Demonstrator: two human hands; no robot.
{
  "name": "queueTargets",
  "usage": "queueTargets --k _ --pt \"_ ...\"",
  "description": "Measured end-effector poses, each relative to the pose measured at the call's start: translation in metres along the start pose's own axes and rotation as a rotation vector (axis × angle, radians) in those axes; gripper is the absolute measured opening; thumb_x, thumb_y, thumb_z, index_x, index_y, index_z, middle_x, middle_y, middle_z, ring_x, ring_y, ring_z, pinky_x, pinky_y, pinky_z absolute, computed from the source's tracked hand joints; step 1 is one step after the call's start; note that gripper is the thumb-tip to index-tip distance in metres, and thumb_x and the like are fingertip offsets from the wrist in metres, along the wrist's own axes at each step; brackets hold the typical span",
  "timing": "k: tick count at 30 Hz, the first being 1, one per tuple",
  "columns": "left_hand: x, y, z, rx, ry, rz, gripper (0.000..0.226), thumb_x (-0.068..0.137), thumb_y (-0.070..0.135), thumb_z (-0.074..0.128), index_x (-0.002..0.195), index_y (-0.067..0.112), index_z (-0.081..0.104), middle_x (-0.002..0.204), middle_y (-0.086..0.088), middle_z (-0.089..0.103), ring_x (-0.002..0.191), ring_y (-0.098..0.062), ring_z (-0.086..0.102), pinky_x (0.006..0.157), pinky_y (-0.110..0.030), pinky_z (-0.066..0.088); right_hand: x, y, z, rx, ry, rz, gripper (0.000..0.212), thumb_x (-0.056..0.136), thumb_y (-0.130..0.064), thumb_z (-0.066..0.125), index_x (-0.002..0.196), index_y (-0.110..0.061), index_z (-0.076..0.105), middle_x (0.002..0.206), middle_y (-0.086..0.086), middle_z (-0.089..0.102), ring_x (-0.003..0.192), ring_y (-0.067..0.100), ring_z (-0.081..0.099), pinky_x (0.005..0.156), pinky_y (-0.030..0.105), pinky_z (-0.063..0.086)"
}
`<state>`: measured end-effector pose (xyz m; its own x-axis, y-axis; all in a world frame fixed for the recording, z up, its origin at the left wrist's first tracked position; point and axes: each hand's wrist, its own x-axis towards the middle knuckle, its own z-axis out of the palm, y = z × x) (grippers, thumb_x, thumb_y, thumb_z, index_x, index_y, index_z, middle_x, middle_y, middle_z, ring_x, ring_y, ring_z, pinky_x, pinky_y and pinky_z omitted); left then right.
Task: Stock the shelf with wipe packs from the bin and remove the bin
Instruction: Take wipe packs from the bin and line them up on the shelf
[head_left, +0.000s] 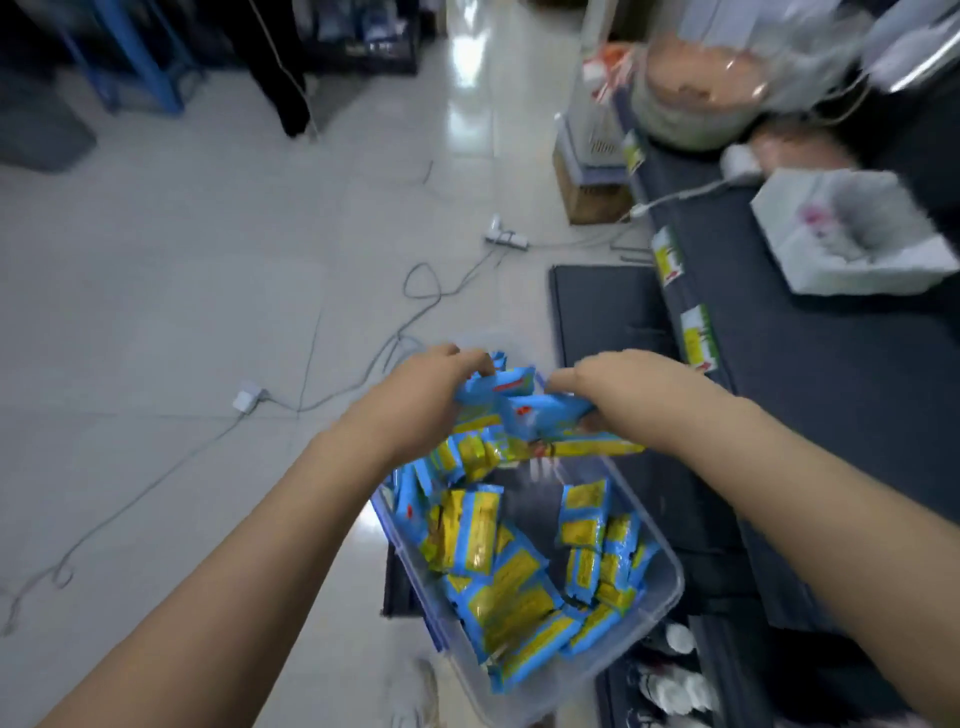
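Head view: left hand (421, 400) and right hand (618, 395) grip wipe packs (524, 410) above the bin (660, 608); next, carry them rightward to the shelf (810, 364).

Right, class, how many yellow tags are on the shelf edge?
3, along the shelf edge: far tag, middle tag, and near tag just beyond the right hand. Others may be hidden nearer us.

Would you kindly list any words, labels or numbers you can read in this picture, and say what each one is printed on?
Nothing can be read; the frame is motion-blurred.
Wipe packs: print on yellow panels and small red marks, too blurred to read.
Price tags along the shelf edge: yellow and green, print too small and blurred.
White box: a pink mark, not readable.
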<state>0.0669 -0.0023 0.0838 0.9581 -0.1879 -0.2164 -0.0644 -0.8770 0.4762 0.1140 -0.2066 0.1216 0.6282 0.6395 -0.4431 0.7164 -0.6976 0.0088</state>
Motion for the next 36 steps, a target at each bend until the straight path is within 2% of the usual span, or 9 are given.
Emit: queueTargets --k 6,8,11,14,17,20,25,29,36 --pt "-0.009 0.082 -0.108 0.212 0.121 0.377 0.053 0.084 -0.001 0.053 0.129 0.026 0.049 0.116 -0.003 0.053 0.108 -0.025 0.052 0.083 -0.025 0.035 -0.109 -0.018 -0.106 0.006 0.160 0.229 0.043 0.091 -0.021 0.056 0.129 -0.029 0.038 0.108 0.005 0.058 0.099 0.030 0.059 0.079 0.040 0.048" --pt "-0.011 0.122 -0.137 0.269 0.163 0.514 0.056 0.083 -0.003 0.052 0.132 0.024 0.047 0.118 -0.005 0.053 0.110 -0.026 0.051 0.088 -0.029 0.038 -0.153 -0.021 -0.133 0.017 0.216 0.304 0.041 0.091 -0.024 0.057 0.127 -0.030 0.038 0.109 0.003 0.056 0.098 0.027 0.059 0.077 0.038 0.047" --pt "-0.017 0.190 -0.166 0.313 0.214 0.742 0.058 0.077 -0.004 0.059 0.130 0.018 0.050 0.115 -0.008 0.054 0.106 -0.031 0.053 0.086 -0.040 0.045 -0.225 -0.026 -0.157 0.063 0.301 0.425 0.037 0.093 -0.025 0.055 0.125 -0.033 0.038 0.112 -0.003 0.054 0.097 0.020 0.059 0.074 0.034 0.047" --pt "-0.031 0.265 -0.175 0.255 0.242 0.949 0.063 0.076 -0.007 0.059 0.133 0.019 0.049 0.123 -0.005 0.053 0.112 -0.026 0.051 0.093 -0.036 0.043 -0.300 -0.031 -0.161 0.006 0.383 0.538 0.034 0.095 -0.025 0.052 0.125 -0.031 0.038 0.113 -0.007 0.045 0.099 0.017 0.055 0.076 0.037 0.049" --pt "-0.060 0.342 -0.162 0.141 0.198 1.113 0.054 0.086 -0.003 0.052 0.135 0.022 0.047 0.121 0.001 0.051 0.113 -0.018 0.048 0.095 -0.030 0.041 -0.379 -0.040 -0.155 -0.023 0.389 0.700 0.032 0.096 -0.026 0.049 0.126 -0.029 0.037 0.113 -0.008 0.045 0.102 0.014 0.052 0.077 0.034 0.047" --pt "-0.098 0.416 -0.141 -0.019 0.094 1.289 0.045 0.091 0.001 0.050 0.131 0.020 0.051 0.117 0.001 0.054 0.111 -0.015 0.050 0.095 -0.029 0.041 -0.460 -0.054 -0.140 0.016 0.373 0.860 0.035 0.096 -0.029 0.050 0.127 -0.032 0.035 0.114 -0.009 0.044 0.104 0.014 0.051 0.082 0.036 0.048" --pt "-0.169 0.528 -0.092 -0.255 -0.086 1.489 0.038 0.092 0.006 0.055 0.126 0.024 0.055 0.112 0.009 0.056 0.100 -0.002 0.053 0.075 -0.008 0.045 -0.593 -0.099 -0.100 0.132 0.327 1.130 0.040 0.097 -0.033 0.048 0.132 -0.039 0.029 0.118 -0.012 0.043 0.109 0.010 0.048 0.088 0.033 0.045" --pt "-0.231 0.610 -0.037 -0.244 -0.181 1.638 0.039 0.092 0.011 0.057 0.128 0.025 0.054 0.116 0.011 0.057 0.105 -0.001 0.051 0.090 -0.013 0.040 -0.676 -0.137 -0.056 0.209 0.299 1.307 0.041 0.096 -0.033 0.050 0.131 -0.041 0.030 0.118 -0.014 0.045 0.108 0.009 0.050 0.089 0.034 0.045" --pt "-0.303 0.700 0.071 -0.070 -0.516 1.694 0.035 0.088 0.007 0.060 0.120 0.022 0.057 0.114 0.010 0.060 0.106 -0.006 0.055 0.095 -0.028 0.043 -0.758 -0.176 0.008 0.379 0.302 1.466 0.040 0.096 -0.027 0.052 0.130 -0.043 0.037 0.119 -0.018 0.048 0.108 0.009 0.050 0.089 0.035 0.046"
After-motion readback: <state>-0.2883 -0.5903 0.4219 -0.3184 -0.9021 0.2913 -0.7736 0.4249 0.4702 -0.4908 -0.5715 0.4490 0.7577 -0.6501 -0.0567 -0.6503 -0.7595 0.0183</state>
